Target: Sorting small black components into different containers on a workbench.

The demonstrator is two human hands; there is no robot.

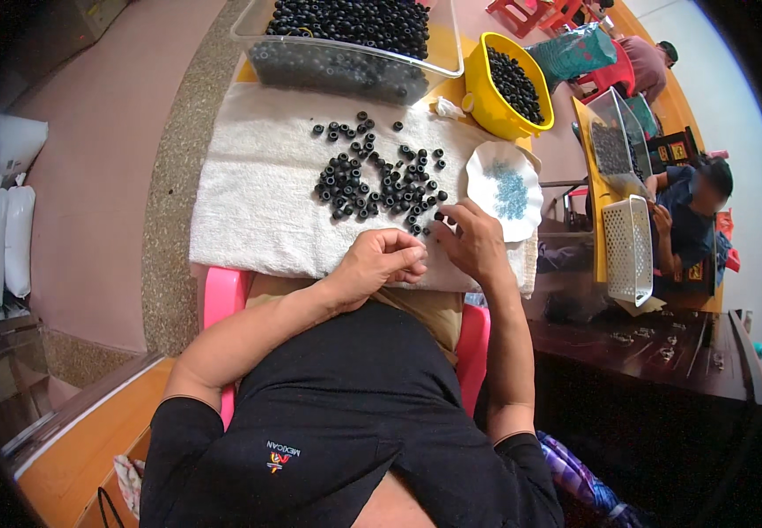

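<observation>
Many round black beads with holes lie in a loose heap on a white towel. Just in front of the heap, my left hand is closed, its thumb and index finger pinched together. Whatever sits in that pinch is too small to make out. My right hand reaches in at the heap's near right edge, its fingertips curled about a black bead. Beside this hand, a white wavy-rimmed plate carries small pale blue pieces, too tiny to name.
A clear plastic bin of black beads stands behind the towel. Right of it is a yellow basin with more beads and a crumpled white tissue. Farther right, another person sits by a white perforated basket.
</observation>
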